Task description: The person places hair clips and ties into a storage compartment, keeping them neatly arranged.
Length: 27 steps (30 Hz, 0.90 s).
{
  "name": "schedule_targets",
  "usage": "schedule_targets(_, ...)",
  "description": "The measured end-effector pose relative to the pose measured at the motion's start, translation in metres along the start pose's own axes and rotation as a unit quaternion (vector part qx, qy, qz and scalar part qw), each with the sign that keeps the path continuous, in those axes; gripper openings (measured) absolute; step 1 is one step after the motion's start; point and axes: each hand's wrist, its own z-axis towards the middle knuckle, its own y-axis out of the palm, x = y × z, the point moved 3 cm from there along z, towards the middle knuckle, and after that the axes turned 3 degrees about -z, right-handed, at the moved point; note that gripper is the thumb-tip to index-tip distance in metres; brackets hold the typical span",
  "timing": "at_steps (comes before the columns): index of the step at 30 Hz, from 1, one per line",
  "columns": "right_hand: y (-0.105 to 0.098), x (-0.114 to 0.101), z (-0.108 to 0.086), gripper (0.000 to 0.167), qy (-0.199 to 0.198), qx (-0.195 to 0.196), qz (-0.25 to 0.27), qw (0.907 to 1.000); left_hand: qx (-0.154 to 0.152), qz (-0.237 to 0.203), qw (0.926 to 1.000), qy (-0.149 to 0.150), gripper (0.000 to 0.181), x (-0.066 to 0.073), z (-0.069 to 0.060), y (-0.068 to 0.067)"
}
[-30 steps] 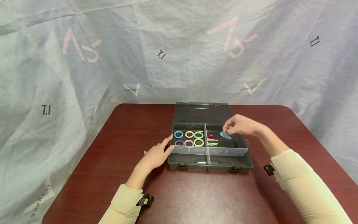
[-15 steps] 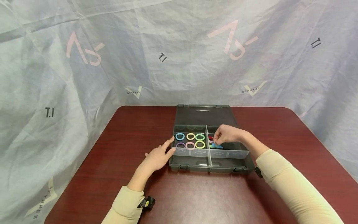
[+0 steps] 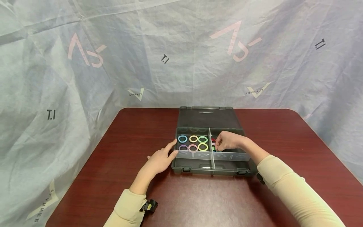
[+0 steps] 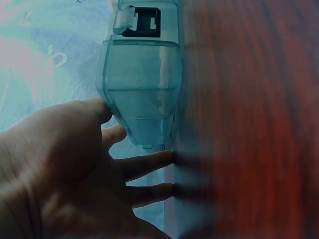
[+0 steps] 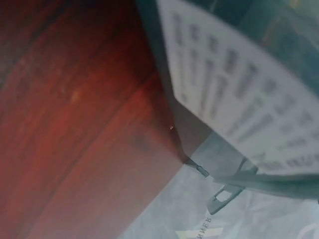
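Note:
A dark see-through divided box point(image 3: 193, 170) lies on the table with its lid laid back. Several coloured hair ties point(image 3: 203, 147) fill its back left compartment. In the back right compartment, red, pink and green snap hair clips point(image 3: 214, 140) lie by the divider, partly covered. My right hand point(image 3: 229, 140) reaches in there and pinches a blue snap hair clip, nearly hidden under the fingertips. My left hand point(image 3: 158, 159) rests straight fingers against the box's left side; in the left wrist view its thumb touches the clear wall point(image 4: 142, 74).
The box's raised lid point(image 3: 208, 117) lies toward the back of the red-brown table point(image 3: 136, 126). Grey printed cloth point(image 3: 181, 63) hangs behind. A white printed label point(image 5: 234, 84) on the box fills much of the right wrist view.
My right hand has carried the blue hair clip left and down, toward the other clips by the divider, and lowered it there. The left hand keeps its place on the box.

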Motion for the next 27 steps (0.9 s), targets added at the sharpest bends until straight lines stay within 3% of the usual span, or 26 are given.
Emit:
schedule_targets(6,0.000,0.000,-0.007,0.013,0.006,0.018,0.013,0.9997,-0.004,-0.003,1.0000,0.003,0.059,0.000,0.000,0.003)
schedule_targets(14,-0.020,-0.003,-0.032,0.007,-0.018,0.050,0.056,0.9971,-0.006,0.000,1.0000,0.003,0.060,0.002,-0.002,-0.001)
schedule_targets(20,-0.037,0.011,-0.061,0.010,0.000,0.090,0.074,0.9932,-0.009,-0.002,1.0000,0.001,0.061,0.002,-0.002,-0.001)
schedule_targets(27,-0.048,0.032,-0.107,0.017,0.026,0.146,0.070,0.9864,-0.015,0.000,0.9999,0.001,0.061,0.002,-0.001,-0.002)
